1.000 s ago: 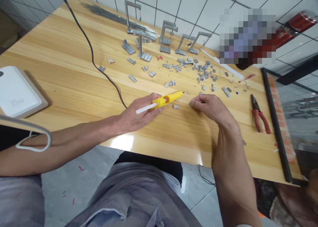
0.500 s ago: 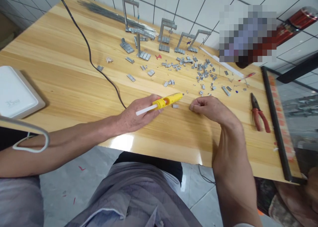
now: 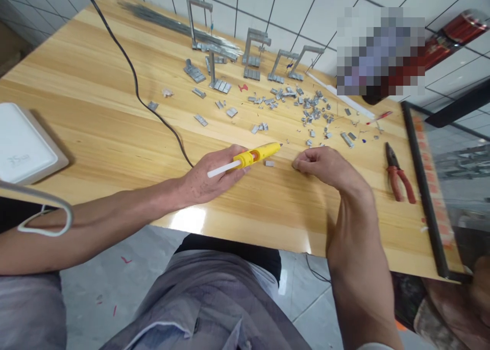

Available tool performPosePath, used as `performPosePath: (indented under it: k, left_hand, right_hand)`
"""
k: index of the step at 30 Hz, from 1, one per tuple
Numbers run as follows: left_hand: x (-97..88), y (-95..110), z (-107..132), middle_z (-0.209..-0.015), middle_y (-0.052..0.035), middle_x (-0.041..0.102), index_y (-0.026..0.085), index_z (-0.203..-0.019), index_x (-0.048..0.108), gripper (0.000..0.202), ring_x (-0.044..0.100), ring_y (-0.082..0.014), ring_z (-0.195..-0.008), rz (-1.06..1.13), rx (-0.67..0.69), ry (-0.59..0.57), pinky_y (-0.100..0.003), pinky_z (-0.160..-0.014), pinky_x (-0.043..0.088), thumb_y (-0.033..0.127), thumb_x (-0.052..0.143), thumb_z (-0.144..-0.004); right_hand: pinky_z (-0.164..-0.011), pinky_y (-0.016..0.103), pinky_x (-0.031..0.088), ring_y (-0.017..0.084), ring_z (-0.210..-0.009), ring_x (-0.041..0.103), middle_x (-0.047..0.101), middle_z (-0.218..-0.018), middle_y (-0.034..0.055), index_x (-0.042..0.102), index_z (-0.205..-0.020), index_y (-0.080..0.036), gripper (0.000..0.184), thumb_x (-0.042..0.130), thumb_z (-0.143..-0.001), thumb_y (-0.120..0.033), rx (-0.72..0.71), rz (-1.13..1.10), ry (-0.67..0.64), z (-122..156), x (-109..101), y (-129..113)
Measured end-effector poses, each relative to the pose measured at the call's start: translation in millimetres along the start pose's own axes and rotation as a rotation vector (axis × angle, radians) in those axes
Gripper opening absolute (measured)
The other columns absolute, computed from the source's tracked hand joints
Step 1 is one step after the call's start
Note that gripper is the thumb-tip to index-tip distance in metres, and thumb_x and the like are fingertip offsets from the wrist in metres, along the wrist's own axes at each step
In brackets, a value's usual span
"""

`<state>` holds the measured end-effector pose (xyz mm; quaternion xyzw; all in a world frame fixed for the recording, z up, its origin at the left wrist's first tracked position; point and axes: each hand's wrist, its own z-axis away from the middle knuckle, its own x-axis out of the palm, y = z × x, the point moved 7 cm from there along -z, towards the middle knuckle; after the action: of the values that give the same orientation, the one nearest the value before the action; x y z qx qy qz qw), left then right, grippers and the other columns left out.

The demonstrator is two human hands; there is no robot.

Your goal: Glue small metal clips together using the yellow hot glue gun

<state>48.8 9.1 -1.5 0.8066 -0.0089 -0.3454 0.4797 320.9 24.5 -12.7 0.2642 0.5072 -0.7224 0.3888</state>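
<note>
Desk, pale wood grain, glossy at the near edge, set against a white tiled wall. Left hand: closed around a yellow glue gun, which is held above the desk with its dark nozzle pointing right and slightly far; a white glue stick juts from its rear, toward the near left. Right hand: at the near right, fingers curled in, thumb against the index finger; whether anything is pinched there cannot be told. One small grey block: lying on the desk between the two hands, just to the near side of the nozzle, apart from both. Loose grey metal pieces, many: scattered beyond the right hand, densest at the far right. Grey metal stands, several, with slatted bases: upright along the far side, most with an arm bent over at the top. Bundle of thin grey rods: far left, behind the stands. Red-handled pliers: right, jaws facing far, handles apart. Red pen: far right. White rounded box: left edge. Black cable: running from the far left to the left hand.
</note>
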Motion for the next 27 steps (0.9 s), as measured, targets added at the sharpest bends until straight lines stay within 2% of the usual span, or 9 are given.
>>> performPosePath:
  k: [4,15,21,25,27]
  left_hand:
    - [0.1,-0.7,-0.9,-0.085,0.0018,0.065,0.017,-0.114,0.064,0.019,0.056,-0.0106,-0.069,-0.001,0.012,0.0,-0.022,-0.067,0.048,0.032,0.058,-0.104]
    - [0.3,-2.6,-0.9,-0.084,0.0016,0.065,0.019,-0.113,0.062,0.024,0.056,-0.0116,-0.069,-0.004,-0.02,-0.017,-0.024,-0.067,0.048,0.041,0.056,-0.105]
    - [-0.3,2.2,-1.7,-0.082,0.003,0.063,0.018,-0.11,0.061,0.016,0.055,-0.01,-0.067,-0.005,0.004,-0.017,-0.022,-0.066,0.048,0.033,0.056,-0.105]
    - [-0.7,2.4,-1.9,-0.083,0.0026,0.063,0.019,-0.11,0.061,0.017,0.056,-0.0106,-0.067,-0.019,0.012,-0.007,-0.023,-0.066,0.048,0.034,0.056,-0.105]
    - [-0.4,1.4,-1.9,-0.082,0.0026,0.063,0.019,-0.11,0.062,0.018,0.055,-0.0109,-0.066,-0.025,0.009,-0.011,-0.023,-0.066,0.049,0.035,0.056,-0.105]
  right_hand:
    - [-0.06,0.029,0.04,0.014,-0.064,0.054,0.063,-0.064,-0.0021,0.072,-0.071,-0.021,0.019,0.069,-0.077,-0.039,0.048,0.019,-0.027,-1.3,2.7,3.5]
    - [-0.065,0.031,0.041,0.016,-0.071,0.057,0.067,-0.073,-0.0005,0.074,-0.078,-0.023,0.02,0.068,-0.08,-0.042,0.005,0.054,0.024,1.4,-5.4,1.3]
    - [-0.064,0.03,0.037,0.014,-0.065,0.051,0.061,-0.065,-0.0036,0.068,-0.068,-0.023,0.015,0.068,-0.081,-0.029,0.013,0.111,-0.02,3.6,-1.0,-5.6]
    - [-0.062,0.03,0.036,0.013,-0.063,0.047,0.056,-0.062,-0.0038,0.068,-0.065,-0.022,0.014,0.07,-0.078,-0.027,0.015,0.052,-0.04,4.3,-3.0,-1.1]
    - [-0.063,0.03,0.037,0.013,-0.065,0.05,0.06,-0.066,-0.0023,0.07,-0.068,-0.022,0.01,0.071,-0.076,-0.027,0.001,-0.067,-0.026,4.6,-5.1,0.0]
